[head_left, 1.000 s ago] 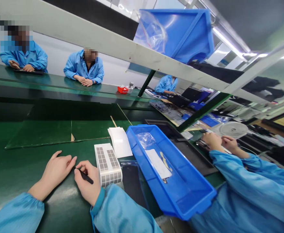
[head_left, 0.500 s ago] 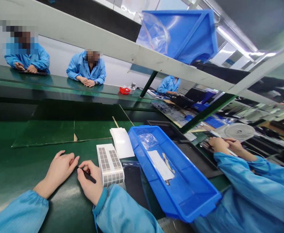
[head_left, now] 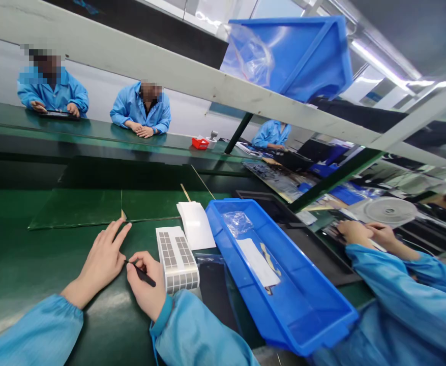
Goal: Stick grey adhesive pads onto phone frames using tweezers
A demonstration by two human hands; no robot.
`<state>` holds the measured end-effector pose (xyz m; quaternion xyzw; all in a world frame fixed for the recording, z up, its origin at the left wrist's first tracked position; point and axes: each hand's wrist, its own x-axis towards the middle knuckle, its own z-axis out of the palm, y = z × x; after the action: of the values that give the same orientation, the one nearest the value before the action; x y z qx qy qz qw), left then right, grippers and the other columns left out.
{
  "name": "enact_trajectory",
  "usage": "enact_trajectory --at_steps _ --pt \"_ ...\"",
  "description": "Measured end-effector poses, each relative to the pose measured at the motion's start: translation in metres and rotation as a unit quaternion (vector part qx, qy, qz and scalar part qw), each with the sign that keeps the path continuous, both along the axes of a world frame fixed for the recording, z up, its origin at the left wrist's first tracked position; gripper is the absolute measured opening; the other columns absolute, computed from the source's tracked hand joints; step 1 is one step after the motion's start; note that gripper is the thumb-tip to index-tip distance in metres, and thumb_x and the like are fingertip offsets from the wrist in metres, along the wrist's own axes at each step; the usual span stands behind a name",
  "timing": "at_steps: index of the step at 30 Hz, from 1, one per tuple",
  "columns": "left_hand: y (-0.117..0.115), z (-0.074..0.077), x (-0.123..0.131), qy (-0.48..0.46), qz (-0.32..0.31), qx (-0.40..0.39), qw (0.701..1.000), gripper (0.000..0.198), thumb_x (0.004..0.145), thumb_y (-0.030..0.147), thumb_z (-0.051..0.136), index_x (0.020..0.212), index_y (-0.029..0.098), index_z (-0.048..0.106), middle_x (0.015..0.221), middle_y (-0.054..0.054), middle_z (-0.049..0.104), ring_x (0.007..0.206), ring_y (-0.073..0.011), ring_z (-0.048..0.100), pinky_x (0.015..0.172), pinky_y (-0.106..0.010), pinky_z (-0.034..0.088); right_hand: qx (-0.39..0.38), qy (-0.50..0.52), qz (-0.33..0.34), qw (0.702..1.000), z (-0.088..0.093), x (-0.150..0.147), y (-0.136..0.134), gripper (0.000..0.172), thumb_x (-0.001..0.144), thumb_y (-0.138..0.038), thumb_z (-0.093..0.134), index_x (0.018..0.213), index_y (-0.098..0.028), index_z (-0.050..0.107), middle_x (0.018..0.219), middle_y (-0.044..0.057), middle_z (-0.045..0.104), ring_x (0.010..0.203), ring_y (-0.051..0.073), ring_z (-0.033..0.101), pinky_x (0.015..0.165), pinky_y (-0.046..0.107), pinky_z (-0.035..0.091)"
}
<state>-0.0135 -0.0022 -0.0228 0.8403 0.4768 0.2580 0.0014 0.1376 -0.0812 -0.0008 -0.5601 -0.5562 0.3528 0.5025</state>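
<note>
My right hand (head_left: 142, 279) is shut on a slim black tool (head_left: 143, 275), held like a pen, with its tip just left of my fingers. My left hand (head_left: 101, 261) lies open on the green work mat (head_left: 35, 264), holding nothing, its fingertips near the mat's far seam. Just right of my right hand, apart from it, lies a white strip (head_left: 177, 260) carrying rows of small grey squares. Beyond that strip is a stack of white sheets (head_left: 196, 225).
A blue plastic tray (head_left: 279, 269) holding a clear bag and white paper stands to my right. A co-worker's hands (head_left: 367, 235) work beyond it. Several blue-sleeved people sit across the bench. A blue bin (head_left: 291, 56) sits on an overhead shelf.
My left hand has straightened its fingers and moved slightly forward. The whole scene has drifted slightly right in view. My right hand still holds the black tool.
</note>
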Motion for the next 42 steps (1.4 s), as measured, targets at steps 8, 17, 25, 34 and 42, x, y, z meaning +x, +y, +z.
enact_trajectory --at_steps 8,17,25,34,42 --pt "-0.001 0.005 -0.001 -0.033 -0.017 0.003 0.999 0.066 0.082 0.012 0.048 0.147 0.017 0.042 0.150 -0.015 0.046 0.136 -0.0339 0.045 0.110 -0.050 0.042 0.011 0.012 0.003 1.000 0.004 0.000 -0.001 0.006 0.085 -0.024 0.061 0.088 -0.020 0.065 0.062 -0.006 0.052 0.056 0.011 0.051 0.057 0.023 0.042" --pt "-0.002 0.009 -0.007 -0.032 -0.144 -0.081 0.986 0.025 0.093 0.025 0.052 0.113 0.021 0.067 0.110 -0.008 0.071 0.103 -0.0230 0.063 0.089 -0.037 0.047 0.070 -0.008 0.019 0.997 0.007 0.003 0.000 0.015 0.090 -0.028 0.062 0.099 -0.021 0.071 0.090 0.004 0.066 0.077 0.016 0.063 0.071 0.029 0.051" --pt "-0.001 0.005 -0.008 -0.035 -0.125 -0.086 0.988 0.033 0.098 0.024 0.045 0.121 0.020 0.067 0.103 -0.007 0.074 0.095 -0.0210 0.063 0.083 -0.035 0.046 0.056 0.023 0.020 0.998 0.005 -0.001 0.003 0.025 0.088 -0.023 0.061 0.112 -0.020 0.066 0.096 0.004 0.072 0.079 0.016 0.065 0.073 0.029 0.055" --pt "0.000 0.005 -0.006 -0.044 -0.115 -0.097 0.988 0.033 0.096 0.023 0.049 0.124 0.021 0.066 0.105 -0.008 0.072 0.097 -0.0217 0.062 0.088 -0.037 0.047 0.045 0.016 0.032 0.998 0.004 0.000 0.003 0.022 0.090 -0.024 0.059 0.111 -0.020 0.066 0.097 0.005 0.073 0.078 0.016 0.067 0.071 0.029 0.056" --pt "-0.003 0.015 0.000 -0.044 -0.108 -0.102 0.988 0.030 0.094 0.017 0.053 0.120 0.018 0.066 0.102 -0.008 0.073 0.094 -0.0213 0.061 0.087 -0.037 0.048 0.036 0.013 0.050 0.998 -0.004 0.004 0.006 0.023 0.093 -0.026 0.058 0.113 -0.019 0.065 0.098 0.007 0.073 0.081 0.018 0.068 0.073 0.031 0.056"
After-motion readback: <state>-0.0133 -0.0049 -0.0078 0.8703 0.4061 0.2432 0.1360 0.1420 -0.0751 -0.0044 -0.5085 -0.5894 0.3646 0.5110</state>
